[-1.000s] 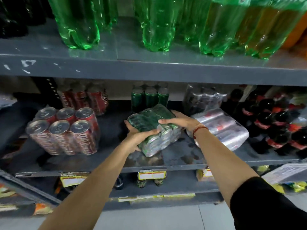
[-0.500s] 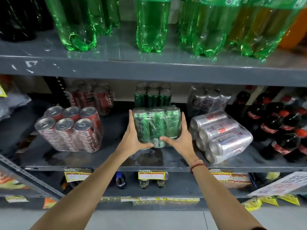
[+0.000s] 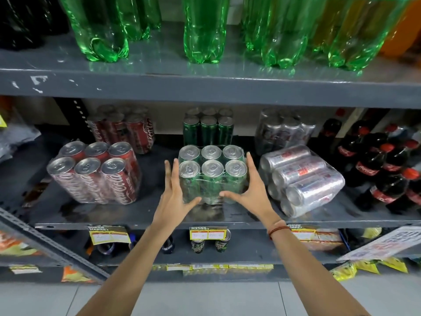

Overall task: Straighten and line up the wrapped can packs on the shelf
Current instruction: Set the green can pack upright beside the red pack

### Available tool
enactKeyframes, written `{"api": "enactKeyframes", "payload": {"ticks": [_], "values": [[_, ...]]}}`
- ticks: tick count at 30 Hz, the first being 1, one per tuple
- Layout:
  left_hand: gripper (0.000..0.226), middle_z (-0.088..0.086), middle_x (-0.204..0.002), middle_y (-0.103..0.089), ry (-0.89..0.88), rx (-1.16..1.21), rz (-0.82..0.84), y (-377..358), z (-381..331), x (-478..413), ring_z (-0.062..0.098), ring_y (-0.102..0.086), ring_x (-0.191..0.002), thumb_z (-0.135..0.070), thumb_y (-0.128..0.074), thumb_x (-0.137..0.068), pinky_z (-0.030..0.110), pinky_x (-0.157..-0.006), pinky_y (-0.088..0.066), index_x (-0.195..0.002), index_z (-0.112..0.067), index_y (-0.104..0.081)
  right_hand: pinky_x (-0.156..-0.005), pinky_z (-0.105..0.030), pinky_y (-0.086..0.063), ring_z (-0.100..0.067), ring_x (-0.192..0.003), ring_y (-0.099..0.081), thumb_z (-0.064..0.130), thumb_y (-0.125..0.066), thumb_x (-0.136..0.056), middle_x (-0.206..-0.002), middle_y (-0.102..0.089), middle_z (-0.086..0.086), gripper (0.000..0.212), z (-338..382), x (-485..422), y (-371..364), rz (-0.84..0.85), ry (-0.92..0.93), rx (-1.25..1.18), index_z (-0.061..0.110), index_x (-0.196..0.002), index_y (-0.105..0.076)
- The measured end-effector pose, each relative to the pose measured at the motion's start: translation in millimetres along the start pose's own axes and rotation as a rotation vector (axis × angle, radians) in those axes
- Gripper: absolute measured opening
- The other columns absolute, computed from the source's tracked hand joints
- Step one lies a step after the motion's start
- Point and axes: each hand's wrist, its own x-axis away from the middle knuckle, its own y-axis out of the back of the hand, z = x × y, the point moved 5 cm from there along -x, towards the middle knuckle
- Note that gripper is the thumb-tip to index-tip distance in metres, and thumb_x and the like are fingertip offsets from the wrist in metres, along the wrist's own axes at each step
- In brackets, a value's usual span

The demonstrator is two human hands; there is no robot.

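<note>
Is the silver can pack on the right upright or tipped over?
Tipped. The silver can pack lies on its side, can ends facing forward-left, on the shelf.

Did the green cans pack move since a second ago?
Yes. The green can pack was lying tilted on the shelf; now it stands upright, tops up, in front of the back green pack, between both hands.
</note>
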Motion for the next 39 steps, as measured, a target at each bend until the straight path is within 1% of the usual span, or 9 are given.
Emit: {"api": "enactKeyframes", "payload": {"ticks": [3, 6, 9, 14, 21, 26, 30, 35, 39], "values": [[0.118, 0.015, -0.156, 0.021, 0.014, -0.096, -0.03, 4, -21, 0, 0.039, -0.044, -0.129, -0.036, -0.083, -0.062, 0.044, -0.095, -0.047, -0.148, -0.021, -0.005, -0.118, -0.032, -0.019, -0.005, -0.145, -0.012, 0.065, -0.082, -0.044, -0.159, -0.01, 0.011, 0.128, 20, -28, 14, 0.182, 0.058, 0.147, 0.049, -0.144, -0.005], [0.118, 0.023, -0.153, 0.022, -0.039, -0.335, 0.023, -8, -38, -8, 0.041, -0.003, -0.144, -0.043, -0.081, -0.062, 0.048, -0.117, -0.019, -0.147, -0.005, -0.007, -0.118, -0.043, -0.013, -0.016, -0.147, 0.001, 0.063, -0.083, -0.045, -0.161, 0.008, 0.001, 0.131, 36, -58, 15, 0.502, 0.108, 0.469, 0.048, -0.145, 0.0], [0.113, 0.021, -0.156, 0.015, -0.09, -0.498, 0.049, -16, -34, -17, 0.033, 0.018, -0.143, -0.051, -0.072, -0.07, 0.049, -0.119, -0.004, -0.147, -0.003, -0.005, -0.117, -0.049, -0.012, -0.026, -0.148, 0.002, 0.065, -0.078, -0.054, -0.161, 0.005, -0.004, 0.125, 39, -69, 4, 0.648, 0.21, 0.755, 0.038, -0.149, -0.002], [0.108, 0.01, -0.152, -0.029, -0.196, -0.563, 0.064, -11, -21, -29, 0.038, -0.023, -0.14, -0.05, -0.077, -0.061, 0.045, -0.112, -0.034, -0.144, -0.006, -0.025, -0.119, -0.045, -0.009, -0.034, -0.146, -0.004, 0.057, -0.076, -0.063, -0.16, -0.012, -0.01, 0.112, 38, -57, -8, 0.481, 0.225, 0.789, 0.025, -0.151, -0.014], [0.109, 0.001, -0.156, -0.023, -0.445, -0.853, 0.192, 4, 1, -74, 0.024, -0.012, -0.146, -0.06, -0.067, -0.065, 0.056, -0.115, -0.009, -0.148, -0.017, -0.012, -0.113, -0.058, -0.016, -0.041, -0.144, -0.003, 0.079, -0.059, -0.061, -0.159, -0.009, -0.017, 0.115, 60, -19, -33, 0.157, -0.132, 0.792, 0.019, -0.15, -0.015], [0.105, -0.001, -0.159, 0.002, -0.562, -1.008, 0.316, 9, 4, -115, 0.019, -0.003, -0.147, -0.05, -0.062, -0.077, 0.045, -0.118, -0.005, -0.147, -0.019, 0.009, -0.111, -0.059, -0.017, -0.048, -0.142, 0.003, 0.082, -0.056, -0.062, -0.156, 0.002, -0.027, 0.125, 90, 10, -63, 0.197, -0.303, 0.788, 0.012, -0.15, -0.003], [0.098, 0.005, -0.16, 0.004, -0.6, -1.098, 0.334, 18, 3, -126, 0.024, 0.002, -0.147, -0.03, -0.065, -0.081, 0.044, -0.118, -0.006, -0.148, -0.02, 0.005, -0.11, -0.049, -0.022, -0.045, -0.136, -0.014, 0.073, -0.063, -0.065, -0.153, -0.012, -0.027, 0.115, 110, 25, -69, 0.26, -0.249, 0.81, 0.011, -0.148, -0.014], [0.078, 0.015, -0.157, -0.014, -0.188, -0.571, 0.212, 50, 12, -96, 0.031, -0.017, -0.144, 0.003, -0.052, -0.08, 0.043, -0.117, -0.021, -0.148, -0.013, -0.018, -0.11, -0.04, -0.031, -0.035, -0.134, -0.035, 0.053, -0.069, -0.076, -0.148, -0.039, -0.013, 0.08, 109, -4, -14, 0.444, -0.175, 0.554, 0.021, -0.142, -0.036], [0.061, 0.021, -0.148, -0.034, 0.069, 0.022, -0.114, 55, -14, -41, 0.031, -0.033, -0.137, -0.004, -0.057, -0.083, 0.035, -0.114, -0.024, -0.14, -0.002, -0.035, -0.106, -0.035, -0.039, -0.032, -0.125, -0.051, 0.04, -0.052, -0.094, -0.14, -0.052, -0.015, 0.052, 94, -68, 22, 0.202, -0.152, 0.506, 0.014, -0.138, -0.045]]}}
